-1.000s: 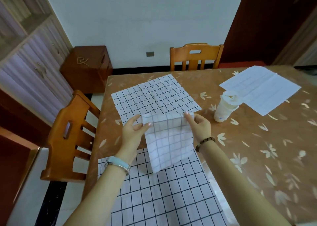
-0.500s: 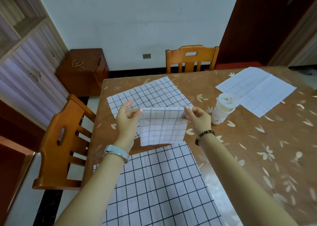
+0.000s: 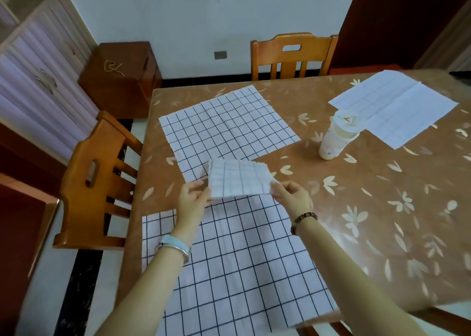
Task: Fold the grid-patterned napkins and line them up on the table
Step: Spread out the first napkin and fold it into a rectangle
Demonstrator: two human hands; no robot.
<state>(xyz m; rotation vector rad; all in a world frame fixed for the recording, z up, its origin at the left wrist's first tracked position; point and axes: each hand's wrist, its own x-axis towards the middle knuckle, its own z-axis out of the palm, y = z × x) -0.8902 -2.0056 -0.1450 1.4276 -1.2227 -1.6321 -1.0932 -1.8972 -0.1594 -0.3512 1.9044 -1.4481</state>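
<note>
A small folded grid napkin (image 3: 238, 179) is held nearly flat just above the table, between two spread ones. My left hand (image 3: 192, 199) pinches its near left corner and my right hand (image 3: 293, 198) pinches its near right corner. One unfolded grid napkin (image 3: 226, 129) lies flat beyond it, towards the far left of the table. Another unfolded grid napkin (image 3: 234, 267) lies under my forearms at the near edge. A third pale grid napkin (image 3: 397, 106) lies spread at the far right.
A white lidded cup (image 3: 337, 137) stands right of the far napkin. The table (image 3: 382, 208) has a brown leaf-print cover. One wooden chair (image 3: 99, 177) sits at the left side, another (image 3: 293, 52) at the far side. A brown cabinet (image 3: 122, 78) stands by the wall.
The folded napkin hung upright from both hands; it has now been lowered and tipped flat, away from me, down near the table between the two spread napkins.
</note>
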